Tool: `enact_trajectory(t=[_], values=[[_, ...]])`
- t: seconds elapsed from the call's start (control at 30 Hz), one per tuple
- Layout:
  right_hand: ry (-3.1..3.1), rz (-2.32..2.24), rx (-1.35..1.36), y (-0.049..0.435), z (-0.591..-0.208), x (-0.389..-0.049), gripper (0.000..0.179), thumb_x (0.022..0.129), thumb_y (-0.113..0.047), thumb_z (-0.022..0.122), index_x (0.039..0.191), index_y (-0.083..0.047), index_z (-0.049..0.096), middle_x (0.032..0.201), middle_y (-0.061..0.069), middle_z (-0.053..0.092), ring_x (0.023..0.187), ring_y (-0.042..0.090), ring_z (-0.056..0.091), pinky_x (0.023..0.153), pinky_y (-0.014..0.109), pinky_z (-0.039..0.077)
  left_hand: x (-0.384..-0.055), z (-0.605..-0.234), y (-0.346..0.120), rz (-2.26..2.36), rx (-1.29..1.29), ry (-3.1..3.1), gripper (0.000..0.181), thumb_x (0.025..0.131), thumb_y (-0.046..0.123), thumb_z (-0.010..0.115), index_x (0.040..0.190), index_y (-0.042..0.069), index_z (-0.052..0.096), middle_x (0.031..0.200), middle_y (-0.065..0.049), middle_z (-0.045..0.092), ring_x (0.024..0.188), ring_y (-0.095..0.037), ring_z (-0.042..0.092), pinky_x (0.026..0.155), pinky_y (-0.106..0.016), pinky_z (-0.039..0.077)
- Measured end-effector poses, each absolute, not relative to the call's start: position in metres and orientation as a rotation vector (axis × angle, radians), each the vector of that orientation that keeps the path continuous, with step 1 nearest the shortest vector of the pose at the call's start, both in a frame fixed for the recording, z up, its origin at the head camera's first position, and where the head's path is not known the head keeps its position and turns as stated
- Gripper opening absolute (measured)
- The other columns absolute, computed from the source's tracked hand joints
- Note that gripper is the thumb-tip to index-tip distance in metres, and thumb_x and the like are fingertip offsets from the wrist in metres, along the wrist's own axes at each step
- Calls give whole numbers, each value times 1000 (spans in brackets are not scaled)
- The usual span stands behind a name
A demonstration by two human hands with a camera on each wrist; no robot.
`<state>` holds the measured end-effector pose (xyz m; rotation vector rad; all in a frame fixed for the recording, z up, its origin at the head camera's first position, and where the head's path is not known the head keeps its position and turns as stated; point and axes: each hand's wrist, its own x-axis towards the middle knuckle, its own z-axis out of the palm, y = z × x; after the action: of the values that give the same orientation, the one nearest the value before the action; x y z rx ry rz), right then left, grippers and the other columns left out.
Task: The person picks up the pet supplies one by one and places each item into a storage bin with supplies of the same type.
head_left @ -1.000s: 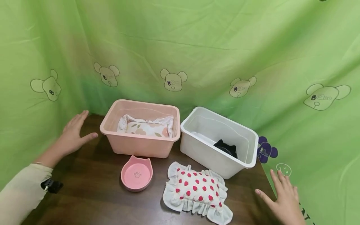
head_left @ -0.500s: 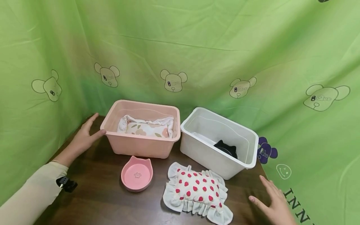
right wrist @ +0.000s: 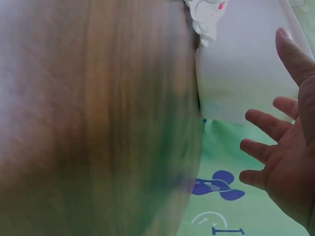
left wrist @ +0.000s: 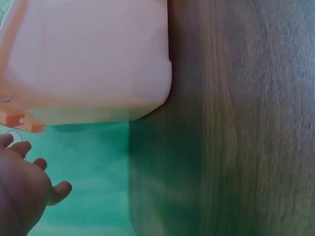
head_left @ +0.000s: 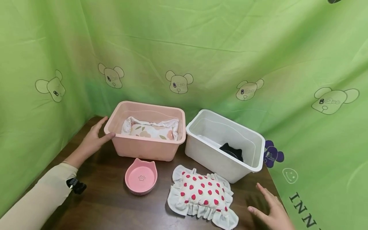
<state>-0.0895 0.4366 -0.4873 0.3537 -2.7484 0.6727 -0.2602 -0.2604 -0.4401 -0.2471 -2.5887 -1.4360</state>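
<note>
My left hand point(head_left: 93, 140) is at the left end of a pink plastic bin point(head_left: 146, 148), thumb overlapping the rim's front corner, fingers extended along its outer side. A floral cushion with a white ruffle point(head_left: 152, 131) lies inside that bin. Over the table's right side my right hand point(head_left: 271, 209) has its fingers spread and holds nothing. It is nearest to a frilled pillow with red strawberry-like prints point(head_left: 202, 193) and a white bin point(head_left: 212, 159). Inside the white bin sits a black cat-eared bowl point(head_left: 232, 151), partly hidden by the front wall.
A pink cat-eared bowl with a paw print point(head_left: 141, 178) stands in front of the pink bin. The dark wooden table point(head_left: 112, 204) is bounded by a green curtain point(head_left: 212, 51) behind and on both sides. The two bins stand side by side at the back.
My left hand has moved right, from beside the pink bin to its rim. My right hand has come left and slightly down towards the pillow. Bins, bowls and pillows stay put.
</note>
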Motion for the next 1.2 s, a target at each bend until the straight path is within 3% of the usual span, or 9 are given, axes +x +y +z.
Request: enact_trajectory(t=[0.1, 0.17, 0.3, 0.4, 0.7, 0.9, 0.97, 1.07, 1.2], values=[[-2766, 702, 369, 433, -490, -87, 96, 79, -25, 88, 160, -22, 37, 156, -5, 41, 131, -26, 12, 124, 50, 12, -260, -441, -258, -1450, -232, -2567, 90, 96, 39, 70, 166, 20, 16, 169, -20, 16, 153, -50, 10, 112, -79, 15], [-2772, 706, 383, 430, -491, -84, 93, 77, -25, 89, 157, -22, 42, 155, -11, 41, 143, -11, 19, 115, 69, 22, -260, -442, -258, -1456, -229, -2548, 90, 96, 38, 71, 166, 20, 18, 169, -20, 17, 153, -50, 11, 111, -80, 15], [-2783, 712, 412, 420, -492, -82, 83, 75, -26, 91, 149, -20, 53, 149, -15, 49, 138, -13, 26, 116, 34, 34, -259, -444, -255, -1481, -225, -2525, 87, 96, 39, 70, 165, 21, 21, 168, -21, 20, 153, -50, 12, 112, -79, 15], [-2776, 740, 466, 412, -494, -83, 79, 74, -26, 92, 145, -17, 58, 146, -18, 52, 130, -26, 20, 100, -1, 21, -258, -446, -253, -1506, -224, -2486, 83, 97, 37, 70, 164, 21, 24, 167, -21, 24, 152, -49, 15, 114, -77, 16], [-2716, 756, 595, 397, -497, -85, 76, 68, -26, 95, 137, -16, 65, 132, 10, 68, 131, -19, 32, 104, -2, 15, -256, -456, -239, -1603, -260, -2298, 75, 99, 21, 68, 163, 16, 29, 164, -21, 32, 149, -41, 26, 120, -60, 18], [-2735, 707, 699, 387, -502, -91, 72, 66, -32, 95, 132, -20, 68, 125, 12, 71, 124, 2, 55, 106, -2, 10, -256, -461, -228, -1772, -320, -2142, 73, 102, 10, 62, 163, 9, 23, 165, -20, 27, 146, -35, 31, 109, -11, 30], [-2765, 708, 678, 382, -503, -93, 71, 66, -34, 95, 131, -23, 69, 124, 11, 71, 121, 10, 59, 109, 4, 14, -256, -461, -225, -1832, -340, -2087, 71, 102, 7, 59, 163, 7, 21, 166, -21, 25, 146, -35, 32, 102, -5, 33], [-2822, 724, 638, 375, -504, -96, 69, 67, -38, 94, 129, -24, 69, 124, 10, 71, 119, 23, 61, 117, 39, 30, -256, -462, -222, -1915, -349, -2021, 69, 104, 6, 56, 163, 5, 20, 166, -23, 23, 146, -35, 31, 103, -6, 35], [-2878, 729, 604, 366, -504, -98, 69, 65, -39, 94, 126, -17, 71, 125, 14, 70, 117, 40, 60, 93, 73, 38, -255, -463, -218, -2013, -349, -1949, 68, 105, 4, 53, 162, 3, 17, 166, -23, 20, 148, -35, 28, 106, -10, 36]])
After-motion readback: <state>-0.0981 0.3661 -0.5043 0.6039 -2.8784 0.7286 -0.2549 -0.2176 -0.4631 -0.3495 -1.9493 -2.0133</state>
